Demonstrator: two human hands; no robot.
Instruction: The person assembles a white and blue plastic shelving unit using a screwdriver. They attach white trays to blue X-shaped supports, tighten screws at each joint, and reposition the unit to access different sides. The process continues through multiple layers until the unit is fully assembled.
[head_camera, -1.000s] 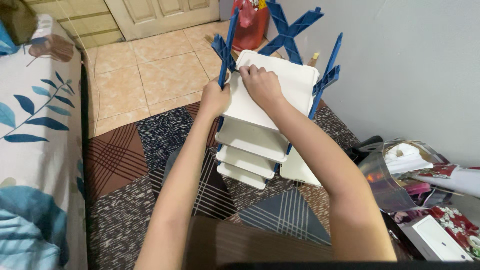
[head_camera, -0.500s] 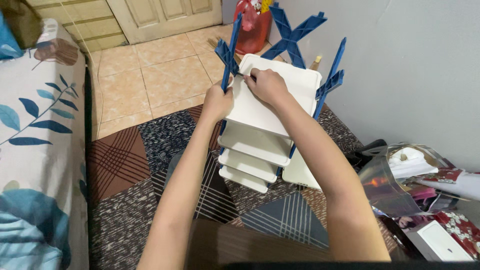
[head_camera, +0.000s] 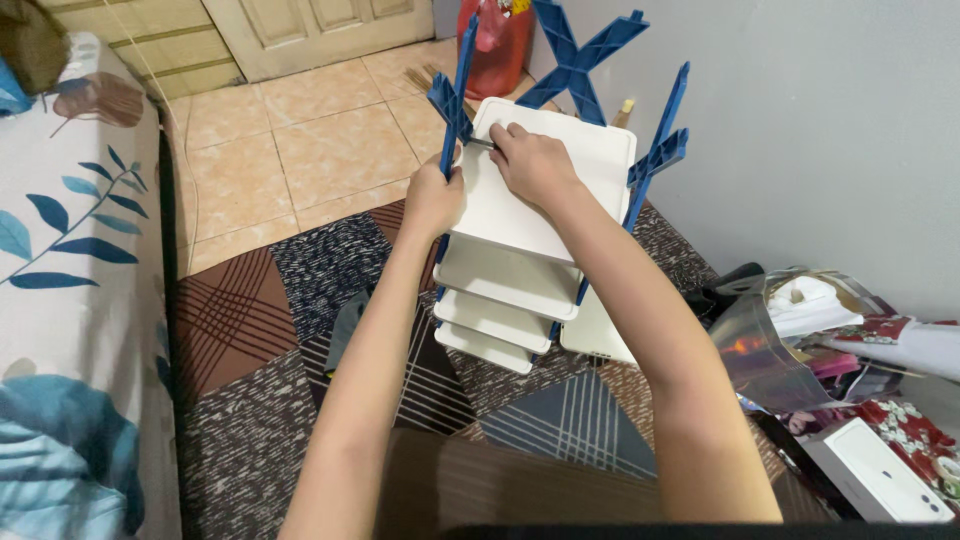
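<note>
- Head view: a white shelf rack (head_camera: 520, 250) with four trays stacked stands on the rug (head_camera: 290, 330), blue posts (head_camera: 455, 110) rising above the top tray (head_camera: 560, 180).
- Left hand (head_camera: 432, 198) has its grip clenched around a blue post; right hand (head_camera: 535, 160) presses flat on the top tray, grasping nothing.
- The blue cross braces (head_camera: 585, 60) above carry no tray yet.
- Against half a second earlier, both hands sit almost the same; the rack only appears slightly lower in frame.

A room in a home, likely a bedroom. On the left lies a bed (head_camera: 70, 300) with a white sheet printed with blue leaves. The floor is beige tile (head_camera: 320, 150) at the far side, with a brown and grey patterned rug (head_camera: 270, 330) nearer. A cream panelled door (head_camera: 310, 30) stands at the far wall. Household clutter and wrapping paper (head_camera: 860, 340) lie at the right.
</note>
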